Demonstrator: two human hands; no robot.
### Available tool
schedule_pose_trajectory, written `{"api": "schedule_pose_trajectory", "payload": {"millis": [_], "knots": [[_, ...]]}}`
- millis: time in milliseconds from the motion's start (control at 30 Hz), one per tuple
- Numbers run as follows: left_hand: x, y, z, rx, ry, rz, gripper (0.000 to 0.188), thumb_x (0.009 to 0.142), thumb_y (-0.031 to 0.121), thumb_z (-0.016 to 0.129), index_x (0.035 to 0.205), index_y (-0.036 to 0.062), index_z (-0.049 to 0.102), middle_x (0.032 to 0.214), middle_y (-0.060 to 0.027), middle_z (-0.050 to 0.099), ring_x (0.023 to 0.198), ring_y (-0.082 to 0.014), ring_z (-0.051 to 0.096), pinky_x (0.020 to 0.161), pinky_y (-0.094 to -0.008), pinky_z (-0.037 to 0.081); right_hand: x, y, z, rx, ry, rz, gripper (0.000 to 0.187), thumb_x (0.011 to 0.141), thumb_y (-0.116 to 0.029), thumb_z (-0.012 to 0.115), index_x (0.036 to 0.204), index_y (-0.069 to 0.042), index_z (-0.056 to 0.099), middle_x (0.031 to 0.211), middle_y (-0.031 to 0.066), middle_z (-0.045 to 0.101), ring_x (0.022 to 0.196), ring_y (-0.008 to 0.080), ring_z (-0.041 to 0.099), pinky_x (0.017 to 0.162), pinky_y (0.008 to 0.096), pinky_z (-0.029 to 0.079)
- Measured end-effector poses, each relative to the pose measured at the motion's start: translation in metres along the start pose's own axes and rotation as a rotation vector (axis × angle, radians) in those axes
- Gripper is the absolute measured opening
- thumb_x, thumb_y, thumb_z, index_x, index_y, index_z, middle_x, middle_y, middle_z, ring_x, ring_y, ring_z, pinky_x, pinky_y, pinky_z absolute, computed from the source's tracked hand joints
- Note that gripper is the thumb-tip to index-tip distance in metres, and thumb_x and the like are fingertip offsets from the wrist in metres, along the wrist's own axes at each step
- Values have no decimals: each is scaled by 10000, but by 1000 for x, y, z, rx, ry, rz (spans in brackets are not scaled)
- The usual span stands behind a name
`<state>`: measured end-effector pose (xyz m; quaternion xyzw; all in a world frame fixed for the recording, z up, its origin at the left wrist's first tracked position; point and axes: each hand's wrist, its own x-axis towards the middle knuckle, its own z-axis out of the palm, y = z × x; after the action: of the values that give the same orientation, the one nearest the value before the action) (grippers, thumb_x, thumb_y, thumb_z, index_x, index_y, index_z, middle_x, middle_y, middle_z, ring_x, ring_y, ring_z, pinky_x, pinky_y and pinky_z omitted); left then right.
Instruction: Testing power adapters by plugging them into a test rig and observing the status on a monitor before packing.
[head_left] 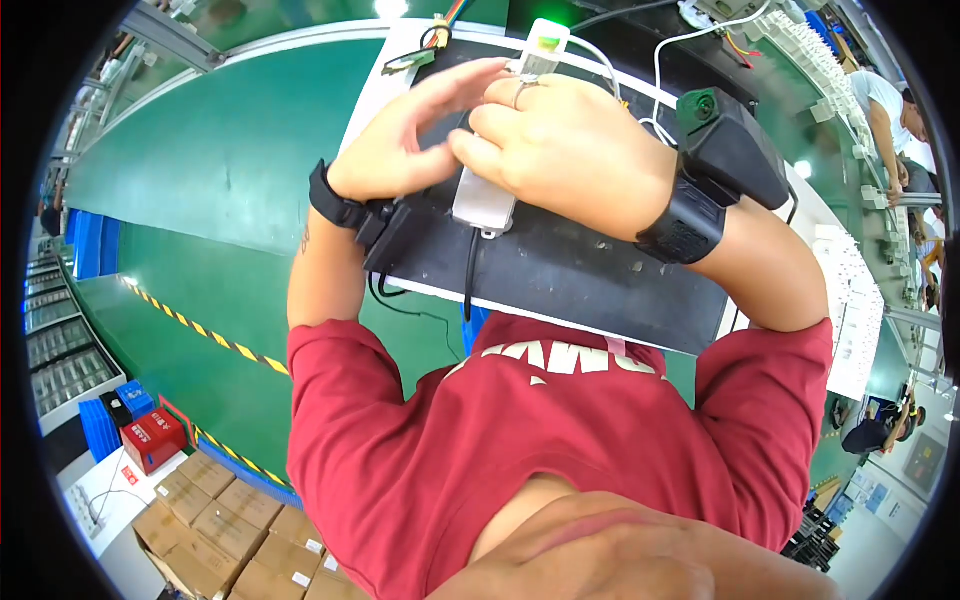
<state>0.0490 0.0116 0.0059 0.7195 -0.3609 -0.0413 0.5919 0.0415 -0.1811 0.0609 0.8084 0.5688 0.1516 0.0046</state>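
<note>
While our right hand [565, 140], grip hidden, curls over the upper-centre white device [484, 208], perhaps steadying it, our left hand [396, 142] gapes, seemingly empty.

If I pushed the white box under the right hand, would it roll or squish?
The white box probably wouldn't roll: its visible sides look flat. It'd likely feel stiff, since its case looks hard and straight-edged. The black cord at its near end might drag on it.
</note>
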Motion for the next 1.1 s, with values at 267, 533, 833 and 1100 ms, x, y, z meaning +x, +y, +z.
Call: {"api": "schedule_pose_trajectory", "payload": {"millis": [267, 533, 833, 1100], "knots": [[-2, -2, 30, -69, -28, -35, 799, 636, 177, 725, 1318, 22, 339, 1328, -146, 379, 1231, -230, 363, 1030, -362, 260, -35, 32, 7, 198, 589, 484, 359, 712, -182, 694, 1014, -20, 589, 1005, 133, 582, 945, 281, 556, 815, 343, 441], [8, 0, 37, 537, 156, 291, 477, 579, 252, 785, 998, 99, 615, 1367, -218, 276, 1253, -369, 304, 1014, -419, 259, -28, 38, 34, 333, 721, 417, 173, 731, -187, 633, 815, -36, 640, 836, 107, 629, 782, 267, 599, 699, 334, 480], [9, -3, 32, 358, 54, 196, 488, 576, 268, 788, 989, 104, 587, 1368, -185, 332, 1271, -348, 306, 1036, -500, 166, -22, 35, 25, 151, 669, 348, 120, 741, -125, 641, 815, -32, 622, 829, 94, 632, 770, 267, 600, 718, 351, 462], [14, 7, 24, 420, 20, 190, 457, 583, 317, 772, 945, 95, 604, 1369, -133, 359, 1280, -339, 303, 1030, -543, 140, -14, 21, 1, 485, 779, 727, 93, 827, -112, 580, 852, -24, 590, 814, 43, 650, 782, 177, 622, 751, 346, 453]]}}
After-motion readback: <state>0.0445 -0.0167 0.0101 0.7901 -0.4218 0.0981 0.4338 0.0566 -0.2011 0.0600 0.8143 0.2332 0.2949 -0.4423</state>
